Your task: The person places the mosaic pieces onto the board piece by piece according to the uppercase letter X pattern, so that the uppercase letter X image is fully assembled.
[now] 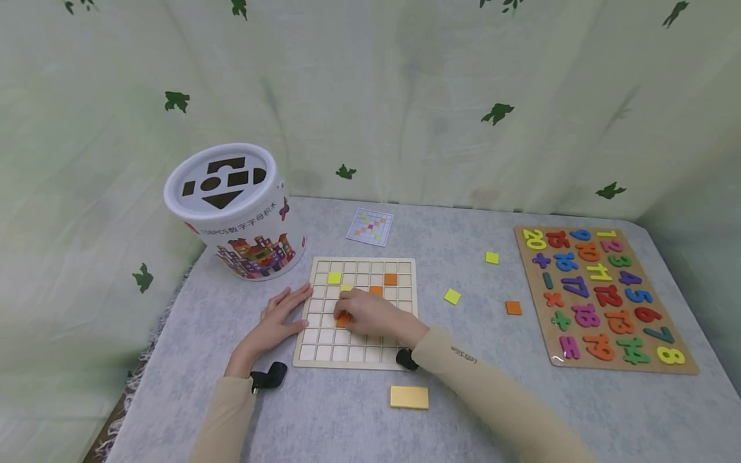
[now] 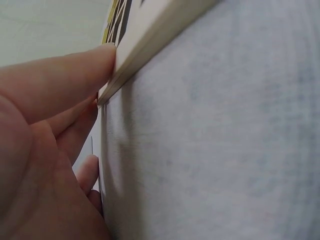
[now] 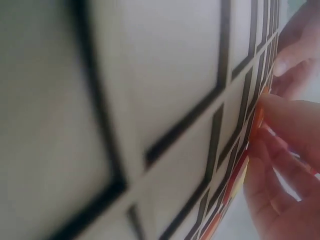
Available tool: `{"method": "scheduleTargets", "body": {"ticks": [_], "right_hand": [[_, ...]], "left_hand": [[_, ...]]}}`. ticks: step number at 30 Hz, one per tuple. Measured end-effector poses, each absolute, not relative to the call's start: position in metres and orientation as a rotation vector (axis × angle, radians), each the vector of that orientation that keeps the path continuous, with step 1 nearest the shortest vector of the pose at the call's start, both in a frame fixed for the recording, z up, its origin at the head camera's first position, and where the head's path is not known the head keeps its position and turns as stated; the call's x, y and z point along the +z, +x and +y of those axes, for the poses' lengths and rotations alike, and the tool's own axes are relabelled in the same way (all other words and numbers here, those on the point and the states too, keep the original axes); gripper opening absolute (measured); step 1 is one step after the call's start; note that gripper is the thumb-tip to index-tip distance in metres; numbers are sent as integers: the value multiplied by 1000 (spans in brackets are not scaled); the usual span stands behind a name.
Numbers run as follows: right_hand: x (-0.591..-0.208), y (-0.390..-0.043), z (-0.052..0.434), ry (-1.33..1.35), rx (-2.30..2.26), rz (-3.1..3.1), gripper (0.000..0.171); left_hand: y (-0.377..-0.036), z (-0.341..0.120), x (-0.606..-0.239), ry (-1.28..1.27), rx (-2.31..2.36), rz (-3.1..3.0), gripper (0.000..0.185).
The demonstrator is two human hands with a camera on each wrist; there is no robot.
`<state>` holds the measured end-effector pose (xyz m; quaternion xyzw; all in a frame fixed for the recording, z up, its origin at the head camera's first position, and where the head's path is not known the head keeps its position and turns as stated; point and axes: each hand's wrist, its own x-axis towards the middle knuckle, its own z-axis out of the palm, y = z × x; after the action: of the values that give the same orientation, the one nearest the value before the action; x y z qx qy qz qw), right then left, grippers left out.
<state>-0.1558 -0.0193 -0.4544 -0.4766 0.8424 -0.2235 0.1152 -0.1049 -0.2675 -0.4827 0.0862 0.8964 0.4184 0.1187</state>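
A small play corner, set up like a home or nursery activity space. A pale green curtain (image 1: 405,96) printed with dark leaf shapes hangs across the top of the frame. Below it, a counter (image 1: 475,418) draped in grey cloth carries a toy-block tub (image 1: 237,212) at left, a wooden grid board (image 1: 361,315) at centre, and a colourful number puzzle (image 1: 602,299) at right.

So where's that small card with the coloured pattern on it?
In the head view, the small pattern card lies flat on the grey table, just behind the wooden grid board and right of the white round tub.
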Motion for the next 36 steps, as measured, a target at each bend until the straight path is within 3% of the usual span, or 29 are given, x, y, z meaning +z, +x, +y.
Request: {"method": "scheduleTargets", "body": {"ticks": [6,12,21,28,36], "right_hand": [[-446,-159,5,-1260,-857,2427,22],[-444,-165,69,-1001,-1001,2501,25],[-461,-164,148,-704,-854,2784,22],[-466,-162,156,-729,-779,2840,21],[-458,-164,132,-832,-862,2774,20]], "left_hand": [[-105,-267,-481,268,1215,2627,64],[-105,-267,-482,276,1215,2624,65],[-106,-269,-485,264,1201,2632,65],[-106,-268,-483,262,1225,2609,65],[-105,-267,-481,264,1244,2604,65]]}}
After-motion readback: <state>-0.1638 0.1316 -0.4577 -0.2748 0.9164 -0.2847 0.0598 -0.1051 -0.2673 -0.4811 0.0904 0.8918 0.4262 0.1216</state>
